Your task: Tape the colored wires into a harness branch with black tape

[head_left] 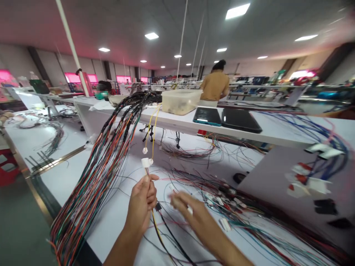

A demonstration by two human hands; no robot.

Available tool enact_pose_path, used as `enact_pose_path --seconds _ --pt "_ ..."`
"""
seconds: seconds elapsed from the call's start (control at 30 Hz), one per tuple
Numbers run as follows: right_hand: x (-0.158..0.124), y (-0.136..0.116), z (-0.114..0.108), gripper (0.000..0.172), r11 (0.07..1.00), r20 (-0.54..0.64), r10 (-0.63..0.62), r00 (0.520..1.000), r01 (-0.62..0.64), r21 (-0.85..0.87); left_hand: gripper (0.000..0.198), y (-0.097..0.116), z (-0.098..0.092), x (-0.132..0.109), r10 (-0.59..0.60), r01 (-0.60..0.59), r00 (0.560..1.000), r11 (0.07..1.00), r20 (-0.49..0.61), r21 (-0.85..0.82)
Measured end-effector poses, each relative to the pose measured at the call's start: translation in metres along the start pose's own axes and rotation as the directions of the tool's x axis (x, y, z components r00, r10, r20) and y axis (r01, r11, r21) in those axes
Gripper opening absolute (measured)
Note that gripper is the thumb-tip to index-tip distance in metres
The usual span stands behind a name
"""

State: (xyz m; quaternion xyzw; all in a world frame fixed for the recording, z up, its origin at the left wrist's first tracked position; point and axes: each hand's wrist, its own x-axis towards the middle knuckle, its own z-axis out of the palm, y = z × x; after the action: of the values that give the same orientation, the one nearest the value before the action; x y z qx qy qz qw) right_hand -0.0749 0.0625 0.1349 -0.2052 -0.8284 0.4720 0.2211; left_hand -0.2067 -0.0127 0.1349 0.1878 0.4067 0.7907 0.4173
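Observation:
My left hand [141, 201] is shut around a yellow and a dark wire, and a white plastic connector [146, 162] sticks up above its fingers. My right hand [191, 216] is blurred, close to the left and over the loose wires. A small white connector [190, 210] shows by its fingers, but whether it is held is unclear. A thick wire harness [97, 177] of multicoloured wires, bound in black at the top, runs diagonally up the left of the white bench [119, 229]. More coloured wires with white terminals [222, 199] spread out to the right of my hands.
A translucent plastic tub [181, 101] and several dark tablets or cases [240, 120] stand on a raised white shelf [172, 120] beyond the wires. A grey board [271, 170] with connectors lies at the right. A person in a tan shirt [216, 85] stands behind the shelf.

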Motion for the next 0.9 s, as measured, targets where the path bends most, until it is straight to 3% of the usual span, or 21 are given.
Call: enact_pose_path --seconds 0.07,0.17,0.23,0.3,0.37,0.43,0.5,0.57,0.63,0.7,0.8,0.9 --pt "0.036 -0.029 -0.024 0.037 0.995 -0.063 -0.01 0.998 0.016 0.095 0.03 0.0 0.01 -0.002 -0.104 0.092 0.989 0.989 0.109 0.112" --pt "0.076 -0.048 -0.041 0.041 0.955 0.125 -0.021 0.992 -0.017 0.296 0.03 -0.003 0.023 -0.005 -0.127 0.095 0.973 0.981 0.193 0.168" --pt "0.084 -0.046 -0.047 0.044 0.9 0.208 0.005 0.978 -0.095 0.425 0.028 -0.006 0.027 -0.006 -0.11 0.076 0.969 0.985 0.221 0.158" --pt "0.072 -0.037 -0.058 0.043 0.868 0.178 0.051 0.983 -0.132 0.478 0.026 -0.009 0.027 -0.007 -0.136 0.103 0.966 0.982 0.222 0.156" --pt "0.042 -0.024 -0.081 0.037 0.925 0.036 0.074 0.997 -0.082 0.37 0.023 -0.01 0.024 -0.005 -0.162 0.135 0.969 0.98 0.185 0.149" --pt "-0.004 -0.009 -0.11 0.027 0.995 -0.088 0.072 0.994 -0.066 0.073 0.019 -0.012 0.02 -0.001 -0.145 0.127 0.98 0.983 0.14 0.131" --pt "-0.061 0.009 -0.137 0.028 0.957 -0.073 0.153 0.985 -0.166 -0.238 0.016 -0.014 0.015 0.004 -0.136 0.121 0.984 0.985 0.118 0.122" --pt "-0.121 0.03 -0.153 0.031 0.837 -0.062 0.331 0.942 -0.324 -0.442 0.015 -0.017 0.01 0.009 -0.14 0.127 0.985 0.984 0.102 0.123" --pt "-0.174 0.053 -0.158 0.031 0.689 -0.12 0.477 0.871 -0.455 -0.564 0.014 -0.019 0.007 0.013 -0.146 0.135 0.986 0.983 0.083 0.127" --pt "-0.214 0.072 -0.155 0.034 0.595 -0.177 0.526 0.832 -0.509 -0.622 0.013 -0.02 0.005 0.015 -0.144 0.134 0.987 0.983 0.066 0.128" --pt "-0.245 0.088 -0.146 0.03 0.589 -0.178 0.479 0.86 -0.465 -0.661 0.013 -0.019 0.006 0.015 -0.135 0.126 0.989 0.983 0.06 0.133" --pt "-0.25 0.092 -0.141 0.028 0.585 -0.214 0.379 0.9 -0.412 -0.699 0.014 -0.017 0.008 0.012 -0.142 0.131 0.988 0.98 0.065 0.152"
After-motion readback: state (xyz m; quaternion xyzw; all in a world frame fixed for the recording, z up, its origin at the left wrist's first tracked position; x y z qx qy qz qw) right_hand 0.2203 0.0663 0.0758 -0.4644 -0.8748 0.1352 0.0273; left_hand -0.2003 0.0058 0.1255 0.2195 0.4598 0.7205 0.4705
